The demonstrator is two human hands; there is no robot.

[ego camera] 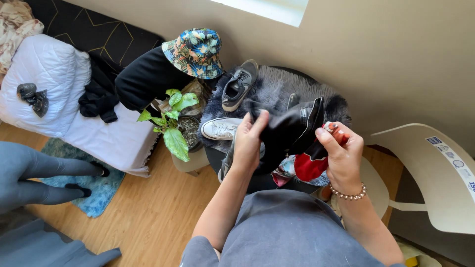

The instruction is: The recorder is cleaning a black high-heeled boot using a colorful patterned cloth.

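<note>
Left hand grip pinches the black garment, held up near the grey furry rug. Right hand grip is closed on the garment's right edge plus a red cloth. Two sneakers lie on the rug, left of the garment

Beside the green-leaved potted plant lie a white sneaker and a grey sneaker on a dark grey fuzzy rug. Above the plant sits a bucket hat in blue, green and orange floral print; right of it, a black garment and red cloth.
</note>
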